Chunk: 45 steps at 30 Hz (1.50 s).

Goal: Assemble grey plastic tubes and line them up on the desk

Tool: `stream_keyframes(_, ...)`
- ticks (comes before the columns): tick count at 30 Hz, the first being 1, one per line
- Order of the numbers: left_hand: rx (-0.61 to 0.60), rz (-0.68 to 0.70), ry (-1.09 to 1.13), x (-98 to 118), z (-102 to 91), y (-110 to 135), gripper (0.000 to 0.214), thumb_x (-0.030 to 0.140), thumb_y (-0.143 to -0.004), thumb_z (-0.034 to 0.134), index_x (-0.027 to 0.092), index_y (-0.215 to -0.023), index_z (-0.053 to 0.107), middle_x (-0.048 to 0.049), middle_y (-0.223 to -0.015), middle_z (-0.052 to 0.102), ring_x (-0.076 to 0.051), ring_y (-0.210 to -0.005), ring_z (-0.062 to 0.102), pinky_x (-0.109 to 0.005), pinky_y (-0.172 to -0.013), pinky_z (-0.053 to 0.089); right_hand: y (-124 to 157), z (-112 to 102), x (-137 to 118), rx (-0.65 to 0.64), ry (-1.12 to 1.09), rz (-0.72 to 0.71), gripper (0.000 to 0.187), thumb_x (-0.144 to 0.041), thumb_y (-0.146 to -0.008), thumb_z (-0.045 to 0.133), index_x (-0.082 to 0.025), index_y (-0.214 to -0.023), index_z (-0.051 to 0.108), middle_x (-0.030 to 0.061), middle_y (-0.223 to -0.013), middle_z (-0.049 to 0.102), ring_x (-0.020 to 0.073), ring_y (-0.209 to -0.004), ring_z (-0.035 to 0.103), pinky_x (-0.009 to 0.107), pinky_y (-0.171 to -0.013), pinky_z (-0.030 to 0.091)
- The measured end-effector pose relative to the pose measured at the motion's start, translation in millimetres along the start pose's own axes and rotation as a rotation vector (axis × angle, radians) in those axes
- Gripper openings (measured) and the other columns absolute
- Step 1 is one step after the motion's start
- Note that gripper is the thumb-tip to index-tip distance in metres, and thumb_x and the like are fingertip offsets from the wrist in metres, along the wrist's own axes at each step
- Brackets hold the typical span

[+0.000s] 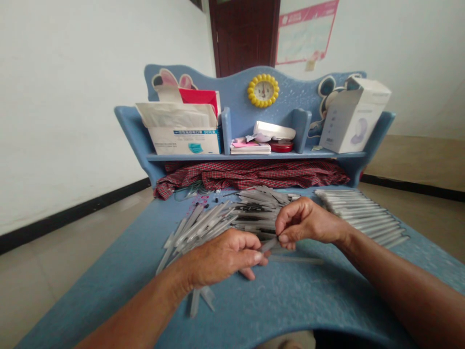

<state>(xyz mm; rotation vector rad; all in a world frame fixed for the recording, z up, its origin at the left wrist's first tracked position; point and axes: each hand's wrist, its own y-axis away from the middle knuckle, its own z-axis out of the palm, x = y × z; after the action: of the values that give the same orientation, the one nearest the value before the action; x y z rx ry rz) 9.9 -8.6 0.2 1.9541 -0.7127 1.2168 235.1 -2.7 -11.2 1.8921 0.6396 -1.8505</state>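
One clear tube (pixel 269 244) is held just in front of the loose pile (pixel 218 220), gripped at opposite ends by left hand (pixel 221 257) and right hand (pixel 305 224). An end-fitting step is judged in hand; steady alignment is called for.

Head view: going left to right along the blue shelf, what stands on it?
Box of face masks → flat stack of papers, pink sheet on top → round red tin → tilted white carton. The white bundle lying over papers and tin is left out.
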Motion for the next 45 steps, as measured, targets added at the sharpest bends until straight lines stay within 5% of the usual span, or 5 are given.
stream_keyframes(10, 0.039, 0.027, 0.054, -3.5, 0.2, -2.8, 0.024, 0.035, -0.083, 0.053, 0.011, -0.087, 0.058, -0.0134, -0.105, 0.064, -0.026, -0.104, 0.059, -0.033, -0.074, 0.053, -3.1, -2.0, 2.9, 0.04, 0.047, 0.028, 0.028, -0.031, -0.064, 0.077, -0.01, -0.079, 0.065, 0.0001, -0.061, 0.065, 0.0066, -0.048, 0.057, 0.018, -0.048, 0.048)
stream_keyframes(22, 0.084, -0.003, 0.083, -3.1, 3.8, -5.3, 0.024, 0.037, -0.082, 0.052, 0.013, -0.08, 0.053, -0.0123, -0.106, 0.064, -0.025, -0.108, 0.058, -0.032, -0.071, 0.053, -3.1, -0.1, 2.9, 0.009, 0.4, 0.004, 0.048, -0.056, -0.08, 0.053, -0.013, -0.056, 0.052, -0.0016, -0.047, 0.054, 0.0049, -0.038, 0.045, 0.017, -0.039, 0.035)
stream_keyframes(29, 0.092, 0.014, 0.075, -3.3, 3.1, -6.4, 0.026, 0.038, -0.081, 0.052, 0.016, -0.069, 0.046, -0.0115, -0.101, 0.064, -0.026, -0.103, 0.06, -0.034, -0.071, 0.053, -4.2, -1.0, 2.9, 0.008, 0.277, 0.037, 0.039, -0.051, -0.07, 0.067, -0.013, -0.076, 0.057, -0.0027, -0.055, 0.057, 0.0066, -0.046, 0.051, 0.017, -0.043, 0.039)
stream_keyframes(34, 0.1, 0.009, 0.067, -4.3, 4.3, -6.7, 0.024, 0.038, -0.08, 0.052, 0.014, -0.077, 0.051, -0.0108, -0.1, 0.063, -0.027, -0.103, 0.059, -0.036, -0.073, 0.052, -3.7, -1.4, 4.7, -0.023, 0.44, -0.01, 0.051, -0.057, -0.082, 0.048, -0.013, -0.058, 0.055, -0.0011, -0.047, 0.054, 0.0054, -0.04, 0.047, 0.017, -0.041, 0.036)
stream_keyframes(45, 0.106, -0.002, -0.016, -5.8, 3.8, -6.9, 0.025, 0.04, -0.08, 0.05, 0.016, -0.074, 0.048, -0.0088, -0.094, 0.063, -0.022, -0.083, 0.064, -0.037, -0.072, 0.052, -2.5, -2.0, 3.4, -0.031, 0.462, -0.001, 0.048, -0.056, -0.08, 0.052, -0.013, -0.059, 0.056, -0.0019, -0.047, 0.054, 0.006, -0.04, 0.047, 0.017, -0.041, 0.036)
